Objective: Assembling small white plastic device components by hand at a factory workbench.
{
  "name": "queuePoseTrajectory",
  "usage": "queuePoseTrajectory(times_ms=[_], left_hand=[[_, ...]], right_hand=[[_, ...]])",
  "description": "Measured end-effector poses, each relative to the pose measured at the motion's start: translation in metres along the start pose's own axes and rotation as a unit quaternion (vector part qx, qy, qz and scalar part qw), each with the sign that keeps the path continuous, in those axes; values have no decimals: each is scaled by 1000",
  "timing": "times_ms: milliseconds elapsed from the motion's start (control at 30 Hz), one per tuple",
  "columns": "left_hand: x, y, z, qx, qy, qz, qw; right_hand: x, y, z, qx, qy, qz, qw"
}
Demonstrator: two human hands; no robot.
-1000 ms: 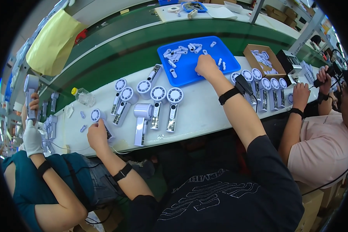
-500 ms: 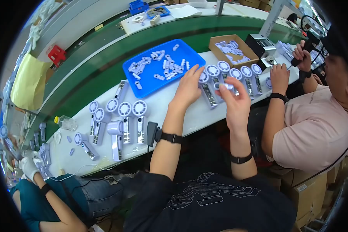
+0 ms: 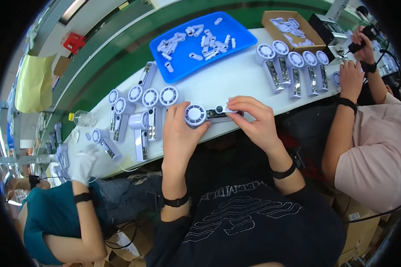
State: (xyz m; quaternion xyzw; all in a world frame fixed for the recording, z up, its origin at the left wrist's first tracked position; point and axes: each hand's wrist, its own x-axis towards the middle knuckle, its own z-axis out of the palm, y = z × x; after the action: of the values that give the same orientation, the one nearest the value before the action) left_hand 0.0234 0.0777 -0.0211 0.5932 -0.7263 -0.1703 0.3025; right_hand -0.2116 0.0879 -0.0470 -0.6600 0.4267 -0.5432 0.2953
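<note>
My left hand (image 3: 179, 135) is closed round the head of a lavender handheld fan (image 3: 195, 115), which lies sideways above the near edge of the table. The fan's handle stretches to the right, its dark inside exposed. With thumb and fingers pinched, my right hand (image 3: 257, 121) presses a small light-lavender plastic piece (image 3: 227, 109) against the open handle. Fingertips partly hide this piece and the handle's far end. Several more fans (image 3: 150, 99) with open handles lie just left of my left hand. Another row of fans (image 3: 295, 60) rests beyond my right hand.
A blue tray (image 3: 178, 73) of small lavender parts sits ahead, with a cardboard box (image 3: 272, 20) of flat parts to its right. A co-worker with a power screwdriver (image 3: 365, 38) works at right. At left, another co-worker's gloved hand (image 3: 84, 162) hovers near a plastic bottle (image 3: 84, 118).
My left hand has come back from the far fan row and now grips a fan near me. My right hand has brought the small piece to its handle. The left co-worker's gloved hand moved inward.
</note>
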Motion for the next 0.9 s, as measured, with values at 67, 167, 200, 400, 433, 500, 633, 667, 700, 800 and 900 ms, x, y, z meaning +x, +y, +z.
queuePoseTrajectory(times_ms=[67,167,200,400,433,500,633,667,700,800,900], left_hand=[[-10,-3,-4,21,3,-5,1000],[-12,-2,-5,32,20,60,997],[-8,1,-7,35,40,128,990],[12,-24,0,-54,-52,241,968],[14,-25,1,-68,-58,237,967],[17,-27,1,-95,-70,230,966],[13,-33,-2,-104,-72,257,958],[13,-33,-1,-104,-72,255,959],[12,-34,0,-103,-68,263,957],[11,-35,2,-100,-63,276,954],[12,-35,3,-92,-56,285,952]], right_hand=[[4,6,11,-38,-33,-54,997],[-1,16,23,-63,-72,-65,993],[-3,16,27,-64,-74,-64,993],[-11,15,37,16,-40,36,998],[-11,14,37,21,-37,38,998],[-10,10,32,2,-45,52,998],[-7,9,23,-46,-77,44,995],[-7,13,21,-62,-89,11,994],[-7,13,20,-79,-99,-22,992],[-5,5,18,-112,-119,-41,986],[-6,6,16,-127,-124,-55,983]])
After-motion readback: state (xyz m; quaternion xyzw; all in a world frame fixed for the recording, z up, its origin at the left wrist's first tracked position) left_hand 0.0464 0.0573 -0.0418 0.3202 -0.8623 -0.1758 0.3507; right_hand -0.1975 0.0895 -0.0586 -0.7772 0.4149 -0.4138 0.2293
